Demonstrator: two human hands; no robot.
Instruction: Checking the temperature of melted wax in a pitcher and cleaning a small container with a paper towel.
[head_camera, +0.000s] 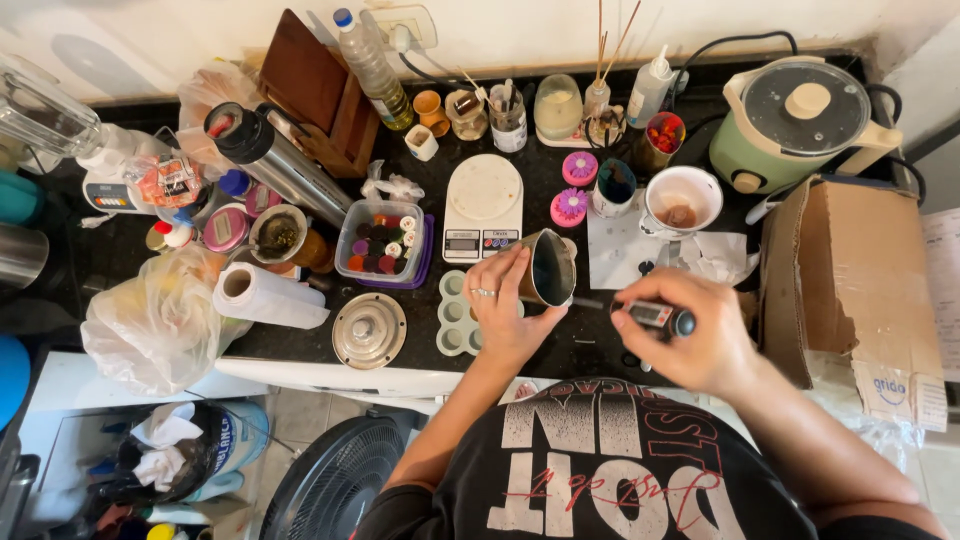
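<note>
Closest to the lens is the person's black printed shirt (610, 470), and both bare forearms reach up from it onto the dark countertop (590, 345). The left hand (505, 300), a ring on one finger, is wrapped around the side of a metal pitcher (550, 268), fingers curled on its wall, the pitcher tilted with its dark inside showing. The right hand (690, 335) is closed around a slim digital thermometer (655, 317), its small display facing up and its thin probe pointing toward the pitcher's lower rim; whether the tip touches the metal, I cannot tell. Take the white kitchen scale (483, 205) as the landmark: the pitcher sits just right of it and a little nearer the person. Directly below the scale lies a pale green silicone mould (455, 312), touching the left hand's edge. Left of the scale is a clear tub of small coloured jars (380, 242). Right of the scale stand two pink flower-shaped pieces (574, 188), then a white cup (683, 200). Far right of the scale are a green cooker (795, 120) and a cardboard box (850, 275)
</note>
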